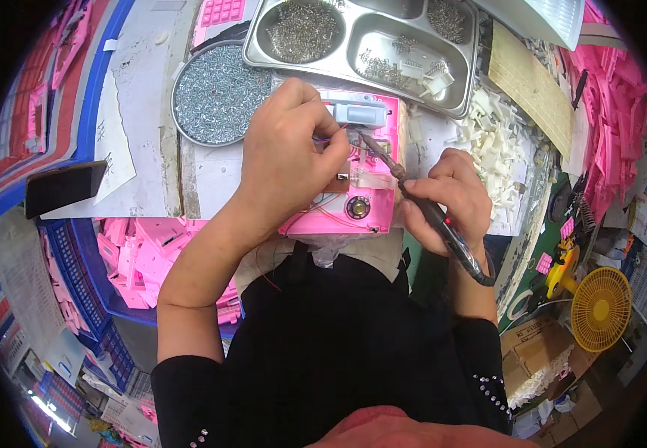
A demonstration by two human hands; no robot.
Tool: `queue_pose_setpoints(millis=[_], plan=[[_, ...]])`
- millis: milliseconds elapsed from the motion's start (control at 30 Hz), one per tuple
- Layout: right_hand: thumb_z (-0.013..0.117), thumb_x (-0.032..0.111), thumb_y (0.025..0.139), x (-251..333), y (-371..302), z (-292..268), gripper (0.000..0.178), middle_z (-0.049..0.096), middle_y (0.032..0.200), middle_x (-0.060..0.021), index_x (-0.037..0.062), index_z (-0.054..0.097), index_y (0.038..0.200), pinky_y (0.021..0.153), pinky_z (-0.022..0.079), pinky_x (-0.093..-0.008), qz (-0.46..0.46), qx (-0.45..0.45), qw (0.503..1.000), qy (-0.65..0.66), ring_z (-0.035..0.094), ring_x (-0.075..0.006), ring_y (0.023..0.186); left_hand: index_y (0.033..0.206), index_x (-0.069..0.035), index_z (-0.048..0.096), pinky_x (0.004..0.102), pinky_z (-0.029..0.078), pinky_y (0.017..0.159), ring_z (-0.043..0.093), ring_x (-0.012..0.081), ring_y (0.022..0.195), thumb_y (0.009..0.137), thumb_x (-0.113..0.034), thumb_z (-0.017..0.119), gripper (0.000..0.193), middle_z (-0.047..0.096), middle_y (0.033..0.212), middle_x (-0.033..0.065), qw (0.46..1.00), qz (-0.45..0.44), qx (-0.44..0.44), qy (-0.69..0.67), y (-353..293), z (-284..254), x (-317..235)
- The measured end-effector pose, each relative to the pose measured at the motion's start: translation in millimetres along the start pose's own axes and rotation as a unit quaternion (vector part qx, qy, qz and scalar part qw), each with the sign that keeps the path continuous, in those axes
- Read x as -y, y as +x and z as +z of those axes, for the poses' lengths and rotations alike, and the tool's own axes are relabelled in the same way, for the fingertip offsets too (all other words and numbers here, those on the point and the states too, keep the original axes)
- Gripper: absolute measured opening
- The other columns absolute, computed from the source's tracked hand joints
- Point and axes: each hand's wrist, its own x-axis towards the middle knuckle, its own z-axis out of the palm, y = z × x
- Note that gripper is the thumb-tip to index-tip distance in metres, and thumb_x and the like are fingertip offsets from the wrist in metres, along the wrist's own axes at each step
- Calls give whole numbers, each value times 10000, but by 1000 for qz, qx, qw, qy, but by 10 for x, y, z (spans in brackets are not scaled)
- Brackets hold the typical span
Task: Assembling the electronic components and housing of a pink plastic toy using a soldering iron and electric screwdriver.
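Note:
My right hand grips a black soldering iron whose metal shaft slants up and left. The iron's tip is over the upper part of an open pink plastic housing, close to thin red and dark wires. With thumb and forefinger together, my left hand pinches those wires beside the tip. Inside the housing are a grey-blue plastic block, a small round speaker and several thin leads. My left hand and wrist cover the housing's left side.
A round tray of small screws stands left of the housing, and a metal compartment tray with small parts lies behind. White plastic parts are heaped at right. A dark phone-like slab, pink shells and a yellow fan lie further out.

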Motion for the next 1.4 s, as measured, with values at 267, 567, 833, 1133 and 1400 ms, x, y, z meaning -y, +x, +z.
queue_pose_setpoints(millis=[267,567,833,1133,1400], plan=[[847,31,592,-47,14,70,360,510,700,-33,112,750,929,621,417,-343,2,8,1000,-7,517,-238,647,756,10,664,326,507,664,597,213,749,750,-38,760,108,564,871,86,1000,-2,3,5,3,-3,-5],[843,31,590,-55,44,89,356,510,700,-26,112,752,924,630,418,-342,5,2,1000,-6,518,-234,646,751,11,659,324,507,648,594,210,738,743,-33,755,106,562,868,86,1000,0,0,4,5,3,-2],[853,38,598,-52,56,70,350,509,700,-23,106,752,926,633,422,-339,8,6,1000,-4,522,-226,648,744,15,653,316,507,641,594,203,733,737,-28,755,111,567,883,85,1000,9,-11,7,5,18,6],[861,48,615,-67,35,60,343,520,718,-35,108,752,935,627,418,-340,9,10,1000,-9,519,-233,656,751,16,649,322,511,654,593,210,739,738,-19,753,111,563,874,89,1000,-1,-12,0,7,22,-9],[854,34,638,-39,-39,-71,357,550,722,-40,86,743,973,627,419,-351,7,6,1000,7,537,-236,649,746,11,641,326,504,646,585,213,730,739,-20,754,118,550,859,87,1000,0,-19,6,-3,39,-5]])
